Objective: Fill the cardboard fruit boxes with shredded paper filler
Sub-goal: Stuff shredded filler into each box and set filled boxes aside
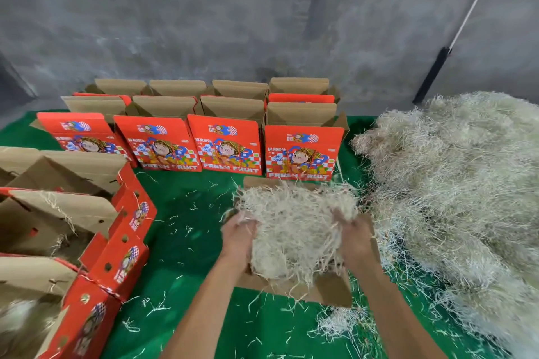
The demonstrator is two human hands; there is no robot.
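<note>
Two hands, your left grip [237, 232] and right grip [354, 234], clasp a light, springy wad of shredded paper [294, 227] from either flank over the open box [329, 290]; squeeze inward, since strands shed.

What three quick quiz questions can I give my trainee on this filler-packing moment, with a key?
1. True or false: both hands are pressed into the shredded paper in the open box in front of the person.
2. Where is the big loose pile of shredded paper: A) at the left, B) at the right, C) behind the rows of boxes?
3. How many red boxes stand in the front row facing the camera?

Key
1. True: the left hand and right hand flank the filler heaped in the open box.
2. B: the pile lies at the right on the green surface.
3. Four, such as the right-most one.
</note>
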